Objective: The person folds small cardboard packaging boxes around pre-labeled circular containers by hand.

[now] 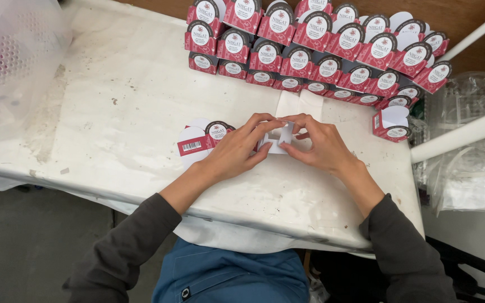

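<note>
My left hand and my right hand meet at the middle of the white table, both pinching a small white cardboard piece that is partly folded between the fingers. Under my left hand lies a stack of flat red-and-white box blanks with round labels. A flat white sheet lies just beyond my fingertips. Most of the held piece is hidden by my fingers.
Several folded red boxes with round labels are stacked in rows along the far edge, one more apart at the right. A clear plastic bin sits at far left. White bars and plastic bags stand to the right.
</note>
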